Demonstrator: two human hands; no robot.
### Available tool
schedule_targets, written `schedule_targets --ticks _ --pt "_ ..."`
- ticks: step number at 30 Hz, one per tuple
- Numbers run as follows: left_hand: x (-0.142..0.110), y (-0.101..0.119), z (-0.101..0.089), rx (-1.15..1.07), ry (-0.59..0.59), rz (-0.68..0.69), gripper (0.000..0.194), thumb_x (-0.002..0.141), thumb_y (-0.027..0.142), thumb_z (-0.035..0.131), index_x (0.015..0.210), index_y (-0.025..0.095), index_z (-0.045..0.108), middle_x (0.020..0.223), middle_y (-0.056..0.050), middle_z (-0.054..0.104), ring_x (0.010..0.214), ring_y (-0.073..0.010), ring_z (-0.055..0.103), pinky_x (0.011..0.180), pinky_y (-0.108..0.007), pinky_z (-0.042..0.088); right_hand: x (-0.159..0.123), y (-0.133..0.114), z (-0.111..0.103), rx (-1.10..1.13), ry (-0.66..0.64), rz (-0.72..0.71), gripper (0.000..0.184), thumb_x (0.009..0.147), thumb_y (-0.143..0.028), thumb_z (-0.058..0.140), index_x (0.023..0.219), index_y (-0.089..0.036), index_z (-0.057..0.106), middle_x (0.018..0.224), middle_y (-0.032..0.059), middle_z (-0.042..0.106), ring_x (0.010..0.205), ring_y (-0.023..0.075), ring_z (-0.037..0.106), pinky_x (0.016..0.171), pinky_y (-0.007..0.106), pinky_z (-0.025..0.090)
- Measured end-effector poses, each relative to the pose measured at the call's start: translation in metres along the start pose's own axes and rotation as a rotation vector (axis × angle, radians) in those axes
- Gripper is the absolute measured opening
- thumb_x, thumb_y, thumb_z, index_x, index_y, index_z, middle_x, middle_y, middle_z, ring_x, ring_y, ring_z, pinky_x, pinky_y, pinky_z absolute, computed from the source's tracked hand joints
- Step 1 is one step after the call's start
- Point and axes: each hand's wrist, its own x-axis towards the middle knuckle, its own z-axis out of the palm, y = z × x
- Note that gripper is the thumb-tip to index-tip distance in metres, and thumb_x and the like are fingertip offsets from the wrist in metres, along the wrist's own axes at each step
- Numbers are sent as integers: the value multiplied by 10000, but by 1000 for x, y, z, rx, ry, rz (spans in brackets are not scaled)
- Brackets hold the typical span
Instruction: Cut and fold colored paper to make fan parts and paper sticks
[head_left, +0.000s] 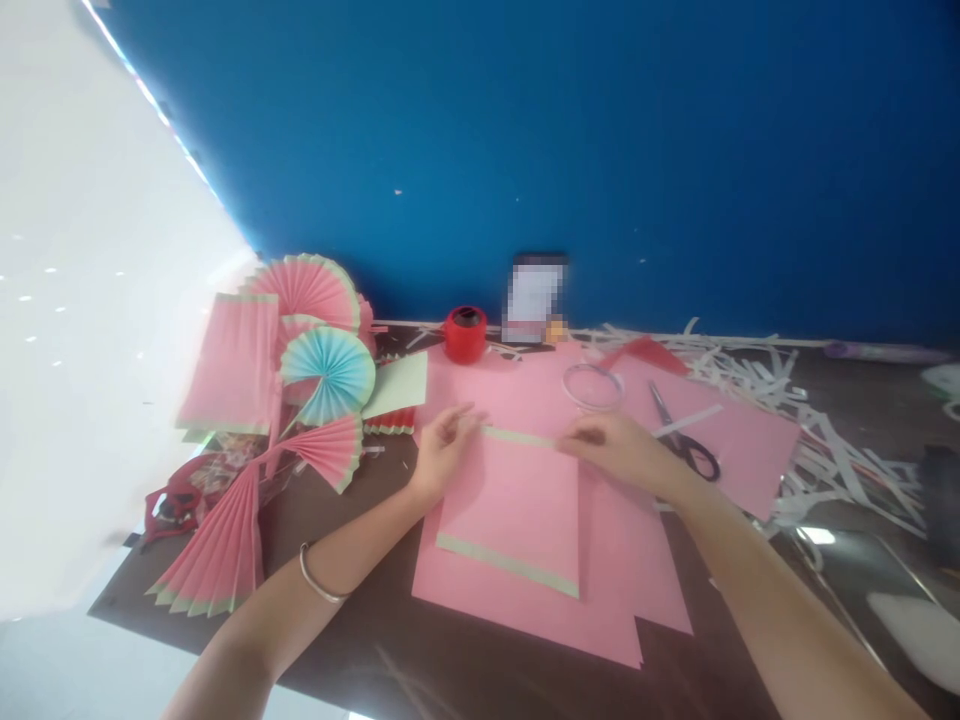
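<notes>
A pink paper sheet (517,510) with pale green strips along its near and far edges lies on a stack of larger pink sheets (600,590). My left hand (442,448) pinches the sheet's far left corner, fingers pressed together on the green strip. My right hand (619,448) is closed on the far right corner of the same edge. A silver bangle sits on my left wrist.
Folded pink and blue paper fans (300,370) pile at the left. A red tape roll (465,333), a clear tape ring (592,387) and scissors (684,435) lie beyond my hands. White paper strips (810,400) litter the right. A blue wall stands behind the dark table (360,640).
</notes>
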Motion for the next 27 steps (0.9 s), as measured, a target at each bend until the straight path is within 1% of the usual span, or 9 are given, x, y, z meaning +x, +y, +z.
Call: schedule_targets --ticks 3,6,8,10,13,15,19,23,27 --pt "-8 0 -2 341 45 334 294 864 276 454 1130 189 546 1203 -112 564 1142 -216 509 976 -401 387 7 4 2 -69 21 -51 304 762 -428 516 669 -175 655 717 39 669 690 195 587 622 284 414" --pt "-18 2 1 725 -184 562 335 871 233 394 1180 182 510 1283 -115 502 1255 -224 389 1061 -435 278 16 7 6 -144 29 -102 311 802 -387 469 670 -172 650 701 36 663 663 187 580 608 282 408" --pt "-24 4 6 915 -355 552 435 863 290 410 1274 149 417 1355 -136 420 1303 -248 311 1083 -456 228 19 5 10 -219 38 -132 312 834 -341 425 688 -174 644 717 38 664 671 186 580 617 287 412" --pt "-27 5 9 1033 -425 484 552 855 359 418 1339 110 319 1394 -160 352 1321 -268 265 1087 -462 210 17 0 18 -337 113 -168 296 850 -261 389 737 -173 648 801 65 675 757 208 589 697 320 421" --pt "-29 5 11 1088 -433 430 584 865 382 382 1364 97 276 1408 -156 329 1327 -268 249 1087 -441 211 8 -10 42 -508 291 -272 317 847 -155 343 935 -156 647 1079 125 634 1049 270 522 917 420 342" --pt "-30 5 11 1092 -436 432 585 864 374 376 1374 110 262 1415 -140 323 1331 -264 239 1091 -434 202 1 -15 64 -518 301 -359 382 867 -170 314 1166 -162 551 1268 104 529 1211 258 410 1000 433 278" --pt "-31 6 11 1108 -447 433 612 856 359 376 1393 112 215 1420 -133 317 1335 -257 231 1097 -428 180 -8 -15 94 -455 287 -300 449 908 -308 275 1317 -175 403 1330 92 476 1213 225 427 1010 426 290" --pt "-33 7 10 1147 -462 399 616 861 418 365 1369 83 264 1445 -182 229 1349 -299 161 1090 -460 166 -19 -6 85 -539 336 -232 477 903 -331 295 1337 -145 365 1290 134 506 1183 272 450 999 473 271" --pt "-37 6 11 1176 -362 318 653 836 489 402 1359 115 291 1463 -203 137 1348 -354 101 1061 -512 185 -31 0 68 -619 444 -174 456 896 -334 324 1297 -134 409 1251 160 529 1182 326 423 968 508 288"
